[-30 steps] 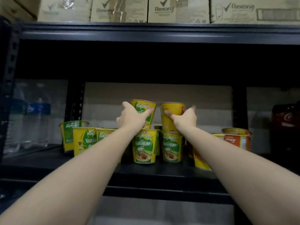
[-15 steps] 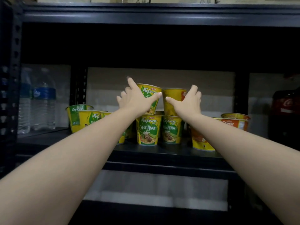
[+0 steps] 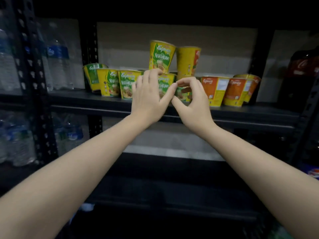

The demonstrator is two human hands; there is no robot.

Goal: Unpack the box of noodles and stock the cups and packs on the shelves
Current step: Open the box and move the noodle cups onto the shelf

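Observation:
Two noodle cups stand stacked on the lower row: a yellow-green vegetarian cup [image 3: 162,56] and a yellow cup with an orange panel [image 3: 188,61]. Under them a row of yellow-green cups [image 3: 110,83] runs along the black shelf [image 3: 82,98], with orange cups [image 3: 234,92] at the right end. My left hand [image 3: 148,97] and my right hand [image 3: 191,99] hover side by side in front of the middle lower cups, below the stacked pair. Their fingers are loosely curled and hold nothing. The cups behind them are partly hidden.
Packs of water bottles [image 3: 58,62] fill the bay to the left, with more on the shelf below [image 3: 19,140]. Dark cola bottles [image 3: 302,69] stand at the right. A perforated black upright [image 3: 32,66] divides the bays. The lower shelf levels are dark.
Both hands have let go of the two top cups and dropped back toward me, down to the lower row. The view has tilted downward; the cartons above are out of sight.

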